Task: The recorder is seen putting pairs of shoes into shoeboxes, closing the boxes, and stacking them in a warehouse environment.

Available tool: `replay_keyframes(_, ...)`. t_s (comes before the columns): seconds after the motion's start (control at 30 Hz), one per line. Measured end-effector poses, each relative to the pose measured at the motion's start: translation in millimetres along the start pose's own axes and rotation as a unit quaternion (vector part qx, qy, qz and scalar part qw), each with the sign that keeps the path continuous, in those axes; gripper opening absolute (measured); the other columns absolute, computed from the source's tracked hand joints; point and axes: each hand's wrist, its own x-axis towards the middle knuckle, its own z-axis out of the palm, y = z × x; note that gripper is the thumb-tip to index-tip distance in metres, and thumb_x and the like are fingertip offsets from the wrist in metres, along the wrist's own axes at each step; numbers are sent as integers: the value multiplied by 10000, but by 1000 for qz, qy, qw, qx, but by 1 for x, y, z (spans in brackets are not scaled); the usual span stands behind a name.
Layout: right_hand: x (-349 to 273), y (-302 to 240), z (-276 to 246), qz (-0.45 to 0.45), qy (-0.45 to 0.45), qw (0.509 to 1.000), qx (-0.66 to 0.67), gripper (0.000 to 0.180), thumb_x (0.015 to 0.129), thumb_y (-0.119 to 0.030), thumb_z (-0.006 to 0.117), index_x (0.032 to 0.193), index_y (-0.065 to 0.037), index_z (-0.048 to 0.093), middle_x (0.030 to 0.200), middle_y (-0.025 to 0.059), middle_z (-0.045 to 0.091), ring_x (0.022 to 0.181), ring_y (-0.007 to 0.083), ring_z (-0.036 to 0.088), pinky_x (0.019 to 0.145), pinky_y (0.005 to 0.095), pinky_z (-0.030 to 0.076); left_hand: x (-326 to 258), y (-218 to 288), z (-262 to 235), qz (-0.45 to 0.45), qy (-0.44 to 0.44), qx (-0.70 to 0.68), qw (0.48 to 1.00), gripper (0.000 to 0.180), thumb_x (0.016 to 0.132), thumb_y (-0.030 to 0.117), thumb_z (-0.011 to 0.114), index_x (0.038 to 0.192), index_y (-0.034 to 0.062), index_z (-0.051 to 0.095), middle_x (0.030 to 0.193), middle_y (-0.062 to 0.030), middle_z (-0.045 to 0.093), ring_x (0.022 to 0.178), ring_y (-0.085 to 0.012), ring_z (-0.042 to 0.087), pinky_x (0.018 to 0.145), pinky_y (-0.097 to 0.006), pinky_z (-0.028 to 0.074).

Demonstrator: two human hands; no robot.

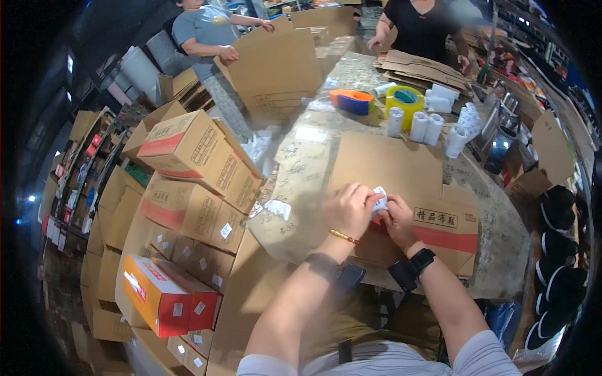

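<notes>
Between both hands is a small white printed label (380,199). My left hand (350,214), slightly blurred and with a gold bangle at its wrist, is closed and pinches the label's left side. At the label's right side, my right hand (399,219) pinches its lower edge with thumb and fingers. Both hands are just over a flattened brown carton (390,164) with a red band, lying on the worktable (295,207). Whether the label still touches its backing or roll cannot be seen.
Several white label rolls (419,126), a yellow tape roll (404,106) and an orange-blue tape dispenser (352,101) stand at the far side. Stacked cartons (199,161) and an orange-red box (166,294) are on my left, black shoes (559,276) on my right. Two people handle cardboard (269,69) beyond.
</notes>
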Motion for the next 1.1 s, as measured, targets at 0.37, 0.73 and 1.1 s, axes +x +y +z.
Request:
replay_keyframes(0.37,6,11,3,86,123,989,-13,219,912,-174,554,969,31,607,981,160,595,849,296,601,761,345,477,10,-145,-37,-232,194,-96,948,310,959,206,500,1194,8,532,1119,-86,493,983,-173,491,817,-275,433)
replay_keyframes(0.73,10,9,12,110,85,990,28,206,911,-151,552,946,46,601,953,153,599,824,273,598,728,335,479,-30,-296,-92,-470,57,-214,854,676,840,175,619,1371,-64,276,1206,-218,467,1077,-293,498,877,-389,449)
replay_keyframes(1.1,6,16,5,102,92,991,-3,187,892,-131,567,938,47,601,970,164,607,829,291,602,735,340,477,-10,-230,-77,-478,148,-289,816,795,868,192,622,1445,-25,120,1298,-184,461,1127,-243,519,721,-316,442)
